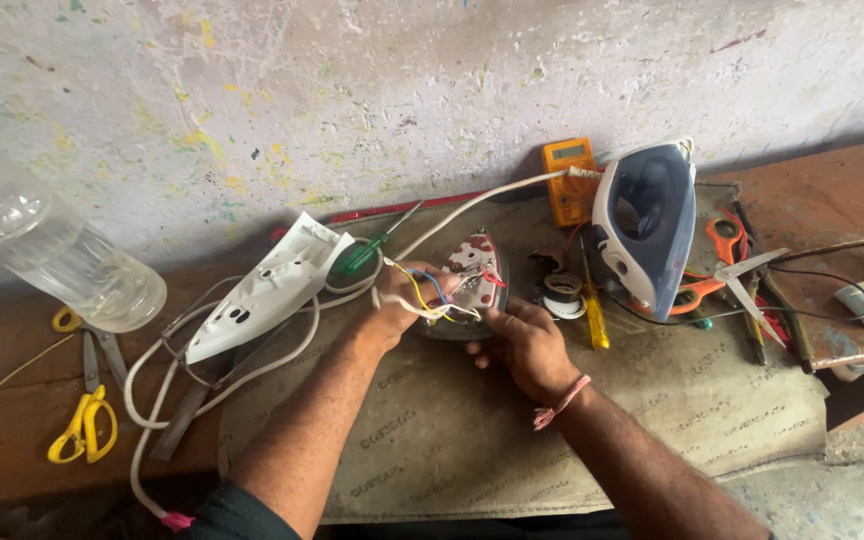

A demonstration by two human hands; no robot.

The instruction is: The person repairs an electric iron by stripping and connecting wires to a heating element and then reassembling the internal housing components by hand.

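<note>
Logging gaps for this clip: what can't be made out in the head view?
- Iron base: its near end is covered by the left hand and right hand.
- Right hand's grip: fingertips hide behind the wires; contact unclear.
- Clear plastic jar: cut by the left edge, blurred.
- Multimeter: display too small.
- White cord: its far end drops past the bench edge.

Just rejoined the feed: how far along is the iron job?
Done: white cover is off and lies left of the base. In hand: left hand steadies the iron base while right hand works its coloured wires. Left: wiring exposed, cover not refitted.
</note>
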